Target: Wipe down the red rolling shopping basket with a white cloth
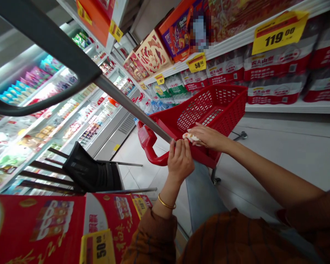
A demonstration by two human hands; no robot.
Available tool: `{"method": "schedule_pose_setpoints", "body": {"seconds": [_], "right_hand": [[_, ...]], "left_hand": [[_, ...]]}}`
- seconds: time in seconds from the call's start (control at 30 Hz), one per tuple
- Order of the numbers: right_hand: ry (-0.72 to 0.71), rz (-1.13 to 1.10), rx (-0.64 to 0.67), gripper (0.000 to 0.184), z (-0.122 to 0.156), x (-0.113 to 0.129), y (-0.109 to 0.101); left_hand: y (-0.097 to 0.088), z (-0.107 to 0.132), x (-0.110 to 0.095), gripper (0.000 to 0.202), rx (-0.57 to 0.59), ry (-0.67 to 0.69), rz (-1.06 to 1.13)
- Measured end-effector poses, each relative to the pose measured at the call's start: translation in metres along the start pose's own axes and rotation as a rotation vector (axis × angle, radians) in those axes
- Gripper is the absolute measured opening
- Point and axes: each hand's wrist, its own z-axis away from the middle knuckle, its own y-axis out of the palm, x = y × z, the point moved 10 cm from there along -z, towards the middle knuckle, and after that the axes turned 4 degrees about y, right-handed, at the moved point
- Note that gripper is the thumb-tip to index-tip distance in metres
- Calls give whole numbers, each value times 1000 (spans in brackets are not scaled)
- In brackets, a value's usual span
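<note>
A red plastic shopping cart [231, 106] stands in the aisle in front of me, its basket looking empty. My left hand [180, 158] is closed around the lower end of a grey metal pole [132, 106] that runs up to the top left. A gold bangle sits on that wrist. My right hand [209, 137] rests at the cart's near rim and pinches a small white and orange packet [190, 137].
Shelves on the right carry water bottle packs [277, 90], gift boxes [154, 53] and yellow price tags [279, 31]. Lit refrigerated shelves [44, 121] run along the left. A black rack [90, 170] and red boxes [57, 223] stand near my left side.
</note>
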Motion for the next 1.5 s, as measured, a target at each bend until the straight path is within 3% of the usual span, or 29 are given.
{"method": "schedule_pose_setpoints", "body": {"seconds": [0.2, 0.47, 0.67, 0.8, 1.0, 1.13, 1.23, 1.5], "right_hand": [[89, 74, -16, 31, 7, -13, -4], [148, 151, -102, 29, 20, -1, -7], [98, 138, -168, 34, 26, 9, -13], [90, 131, -178, 41, 26, 17, -16], [81, 235, -32, 46, 31, 39, -12], [1, 348, 70, 44, 36, 48, -5], [-35, 416, 34, 34, 35, 49, -2], [-28, 523, -99, 30, 42, 45, -9]], "left_hand": [[5, 5, 10, 49, 6, -22, 68], [6, 15, 15, 48, -39, -7, 88], [-3, 14, 17, 41, -103, 8, 124], [-8, 6, 15, 36, -136, -118, 127], [9, -2, -5, 43, -141, -160, 189], [16, 2, 1, 42, -182, -186, 249], [17, 5, 6, 42, -169, -185, 274], [20, 7, 8, 41, -130, -193, 272]]}}
